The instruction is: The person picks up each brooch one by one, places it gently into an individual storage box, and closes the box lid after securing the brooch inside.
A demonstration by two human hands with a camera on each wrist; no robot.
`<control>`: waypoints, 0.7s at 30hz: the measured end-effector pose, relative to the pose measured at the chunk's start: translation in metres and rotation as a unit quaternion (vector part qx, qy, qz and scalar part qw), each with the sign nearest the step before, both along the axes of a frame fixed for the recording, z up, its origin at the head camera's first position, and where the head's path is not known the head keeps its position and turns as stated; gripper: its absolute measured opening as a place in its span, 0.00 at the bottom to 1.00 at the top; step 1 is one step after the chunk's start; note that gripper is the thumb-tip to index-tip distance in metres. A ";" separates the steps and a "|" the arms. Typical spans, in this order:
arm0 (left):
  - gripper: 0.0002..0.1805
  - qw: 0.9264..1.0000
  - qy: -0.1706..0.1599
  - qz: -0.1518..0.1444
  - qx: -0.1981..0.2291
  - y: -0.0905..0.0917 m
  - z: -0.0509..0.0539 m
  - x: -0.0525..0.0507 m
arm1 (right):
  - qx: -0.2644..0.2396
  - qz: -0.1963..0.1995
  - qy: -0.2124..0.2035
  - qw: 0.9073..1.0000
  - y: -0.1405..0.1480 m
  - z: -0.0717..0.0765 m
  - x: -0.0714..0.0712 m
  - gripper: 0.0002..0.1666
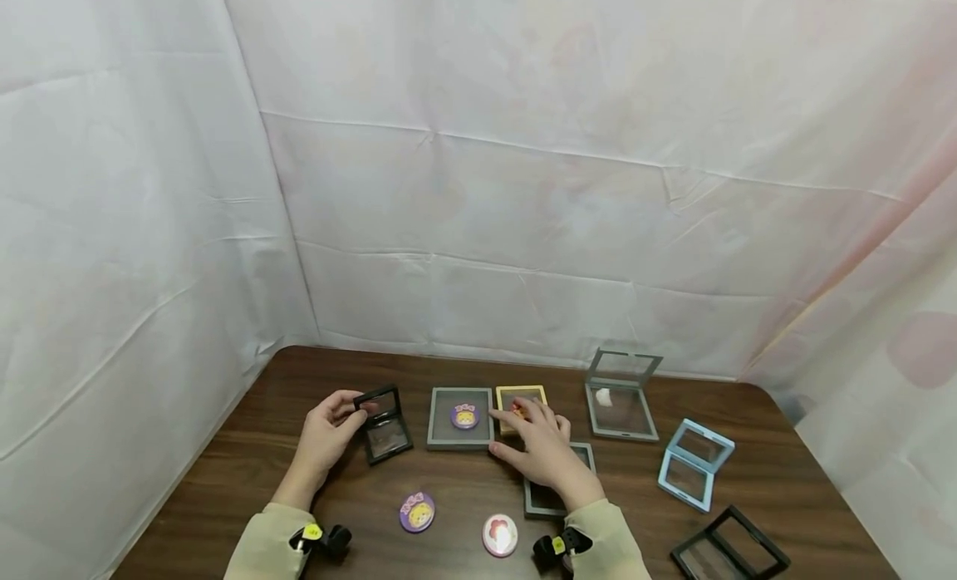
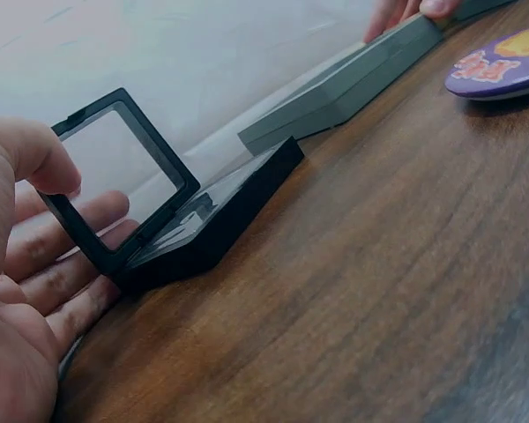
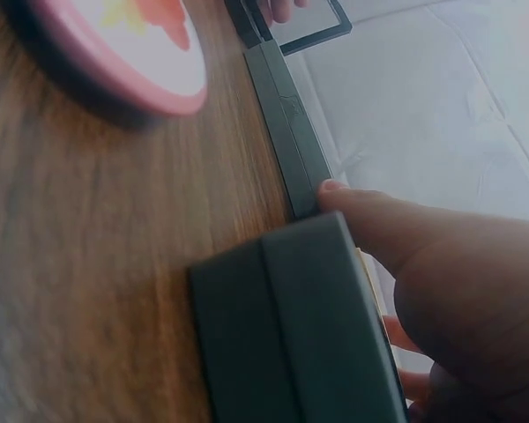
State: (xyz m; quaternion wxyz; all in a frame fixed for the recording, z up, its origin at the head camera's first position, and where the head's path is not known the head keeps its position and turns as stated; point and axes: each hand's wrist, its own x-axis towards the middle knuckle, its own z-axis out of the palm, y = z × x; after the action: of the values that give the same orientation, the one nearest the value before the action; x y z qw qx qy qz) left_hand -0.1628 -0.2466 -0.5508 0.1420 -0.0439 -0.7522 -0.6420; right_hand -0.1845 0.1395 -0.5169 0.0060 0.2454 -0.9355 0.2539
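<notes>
My left hand [image 1: 323, 435] pinches the raised lid of a small black display case [image 1: 389, 457], thumb on one side and fingers behind it. The lid's clear pane [image 2: 132, 159] shows in the left wrist view, with the case base on the table. My right hand [image 1: 544, 455] reaches over a yellow-framed case [image 1: 521, 390], partly covering it and a red item inside. Its thumb [image 3: 375, 216] touches the edge of a closed grey case [image 1: 459, 445] holding a purple round badge [image 1: 464, 416]. Below the right forearm lies another dark grey case [image 1: 542, 507], partly hidden.
On the brown table [image 1: 449, 530] lie a purple badge [image 1: 416, 512] and a pink-rimmed white badge [image 1: 499, 535]. To the right stand an opened grey case [image 1: 624, 435] with a white item, an opened blue case [image 1: 695, 464] and an opened black case [image 1: 728, 551]. White cloth [image 1: 478, 206] hangs behind.
</notes>
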 end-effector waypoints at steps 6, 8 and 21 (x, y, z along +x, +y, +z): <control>0.07 0.999 0.031 0.008 -0.008 0.002 -0.002 -0.002 | 0.004 -0.006 -0.002 1.000 0.002 -0.001 0.001 0.32; 0.06 0.999 0.038 0.016 -0.009 0.003 -0.002 -0.002 | 0.002 -0.006 0.001 1.000 0.002 -0.001 0.001 0.32; 0.07 0.997 0.054 0.058 -0.025 0.003 0.004 0.002 | 0.004 -0.003 0.009 1.000 -0.004 0.003 0.001 0.32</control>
State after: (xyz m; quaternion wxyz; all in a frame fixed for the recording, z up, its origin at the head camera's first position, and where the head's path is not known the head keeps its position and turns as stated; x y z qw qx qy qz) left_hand -0.1611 -0.2435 -0.5467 0.2188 -0.0381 -0.7602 -0.6105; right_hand -0.1838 0.1356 -0.5135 0.0139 0.2448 -0.9373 0.2477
